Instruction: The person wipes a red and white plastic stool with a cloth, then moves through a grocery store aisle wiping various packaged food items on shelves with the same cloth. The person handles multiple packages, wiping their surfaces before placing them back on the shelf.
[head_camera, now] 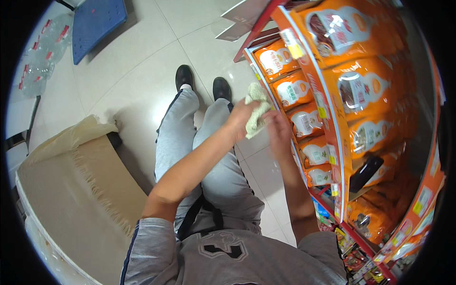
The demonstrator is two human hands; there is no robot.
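Note:
A pale green-white cloth (257, 117) is bunched up in front of the shelf, above the floor. My left hand (241, 115) grips it from the left, with fingers wrapped over its middle. At the cloth's right edge is my right hand (278, 128), blurred, its fingertips against or very close to the fabric. Whether those fingers hold the cloth cannot be made out. Just right of both hands stand orange packets (293, 92) in a lower shelf row, behind a price-tag rail (269, 89).
Larger orange bags (367, 89) fill the upper shelf, where a black phone-like object (367, 174) lies. On the left are a cloth-covered surface (85, 192) with a fringed edge, a blue panel (98, 26) and clear plastic bottles (44, 53). Pale tiles (142, 67) cover the floor.

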